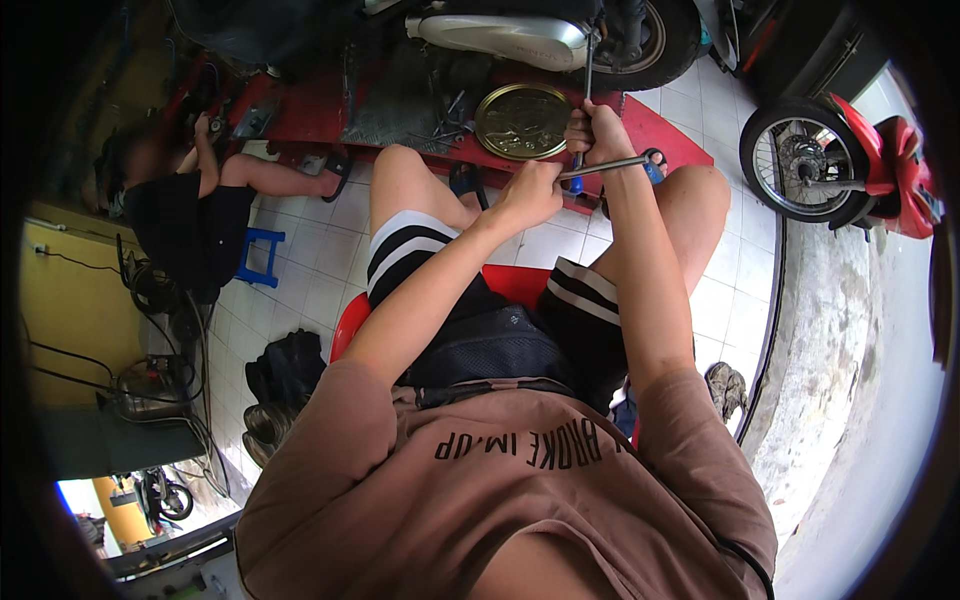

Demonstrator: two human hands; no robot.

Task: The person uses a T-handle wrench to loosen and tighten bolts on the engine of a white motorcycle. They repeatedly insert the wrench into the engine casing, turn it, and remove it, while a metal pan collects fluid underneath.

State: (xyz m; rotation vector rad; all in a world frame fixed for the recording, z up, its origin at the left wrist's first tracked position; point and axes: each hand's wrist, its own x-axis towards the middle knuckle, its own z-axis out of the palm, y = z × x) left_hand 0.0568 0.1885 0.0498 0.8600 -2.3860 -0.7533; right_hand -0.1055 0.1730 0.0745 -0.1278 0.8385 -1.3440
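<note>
My left hand (532, 190) is closed on a steel bar (610, 165) that lies roughly level and reaches right, across my right wrist. My right hand (598, 135) is closed on an upright metal rod (589, 72) that extends up to the silver scooter (498, 40) beside its rear wheel. Below the right fingers shows a blue handle-like piece (575, 183), partly hidden; how it joins the bar I cannot tell. A round gold tray (522, 121) sits just left of my right hand on the red platform (675, 140).
Tools (450, 120) lie on the platform. At left, another person (210, 215) sits near a blue stool (262, 250) and cables. A red motorbike (900, 180) with a spoked wheel stands at right beside a concrete ledge (830, 340). I sit on a red seat (350, 325).
</note>
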